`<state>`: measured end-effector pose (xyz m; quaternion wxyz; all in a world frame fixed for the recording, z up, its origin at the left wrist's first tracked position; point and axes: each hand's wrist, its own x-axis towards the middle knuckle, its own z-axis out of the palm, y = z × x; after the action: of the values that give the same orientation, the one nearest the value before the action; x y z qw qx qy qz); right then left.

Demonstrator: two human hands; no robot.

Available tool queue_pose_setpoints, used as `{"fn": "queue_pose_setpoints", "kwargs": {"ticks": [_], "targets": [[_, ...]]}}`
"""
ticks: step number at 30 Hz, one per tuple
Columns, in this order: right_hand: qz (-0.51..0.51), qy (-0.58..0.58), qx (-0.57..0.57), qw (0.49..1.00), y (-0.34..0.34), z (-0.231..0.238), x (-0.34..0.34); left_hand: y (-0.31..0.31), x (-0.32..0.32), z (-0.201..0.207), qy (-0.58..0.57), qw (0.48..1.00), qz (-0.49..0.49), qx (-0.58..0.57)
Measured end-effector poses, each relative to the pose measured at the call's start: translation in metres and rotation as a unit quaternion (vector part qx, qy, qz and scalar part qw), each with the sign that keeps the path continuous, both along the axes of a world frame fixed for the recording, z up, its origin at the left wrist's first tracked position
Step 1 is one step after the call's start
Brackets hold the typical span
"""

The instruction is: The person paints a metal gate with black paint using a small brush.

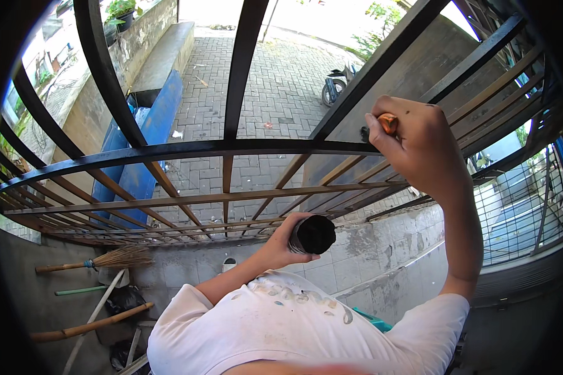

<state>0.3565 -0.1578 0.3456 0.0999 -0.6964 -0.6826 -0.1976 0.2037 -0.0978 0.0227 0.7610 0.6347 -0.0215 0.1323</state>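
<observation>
A dark metal railing [224, 147] spanned the area before the person. A straw broom [125, 257] was positioned at lower left. The right hand [422, 144], raised beside the railing, was closed around an orange-handled tool [388, 123]. The left hand [283, 244] was wrapped around a dark-mouthed can [317, 234], opening upward, lower down. The tool's dark tip sat near a bar; contact could not be confirmed.

The person wears a white short-sleeved shirt [288, 334] with patchy greyish markings [303, 295] across the front.
</observation>
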Motion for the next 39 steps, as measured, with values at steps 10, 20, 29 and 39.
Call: {"fn": "queue_pose_setpoints", "kwargs": {"ticks": [10,20,29,39], "targets": [[-0.104,0.015,-0.042,0.994,0.002,0.028,-0.006,0.014,-0.002,-0.008,-0.036,0.999,-0.024,0.015],[-0.076,0.009,0.023,0.997,0.006,0.014,-0.017,0.025,-0.015,-0.014,-0.031,0.997,-0.06,0.026],[-0.091,0.213,0.285,0.93,-0.083,0.015,-0.034,0.031,-0.012,-0.012,-0.033,0.998,-0.051,0.019],[-0.043,0.507,0.294,0.81,-0.156,-0.139,0.011,0.002,-0.003,-0.018,0.027,0.996,0.074,0.036]]}}
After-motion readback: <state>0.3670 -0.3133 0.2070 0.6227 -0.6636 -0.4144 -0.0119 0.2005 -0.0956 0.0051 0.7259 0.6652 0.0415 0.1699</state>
